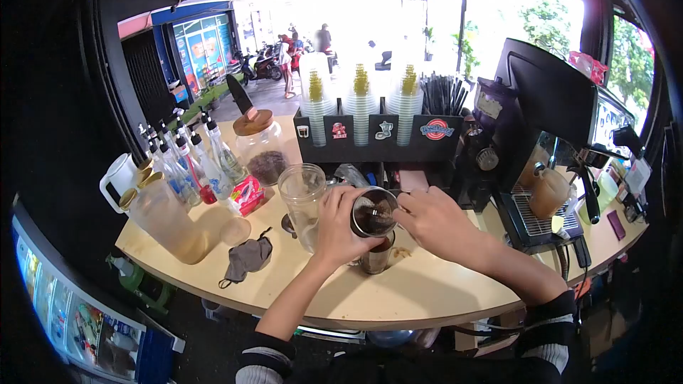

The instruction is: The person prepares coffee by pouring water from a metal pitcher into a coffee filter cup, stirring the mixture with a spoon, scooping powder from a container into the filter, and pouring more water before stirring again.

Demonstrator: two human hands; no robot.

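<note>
Squarely metal cup [373,213] between both hands' fingers [340,208].

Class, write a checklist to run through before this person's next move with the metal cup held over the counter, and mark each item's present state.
1. Left hand wraps the metal cup: ok.
2. Right hand steadies the cup's far side: ok.
3. Second metal cup sits directly beneath: ok.
4. Dark liquid in the held cup stays below the rim: ok.
5. Plastic cup beside the left hand stands upright: ok.
6. Whether the lower cup is empty: cannot tell.
</note>
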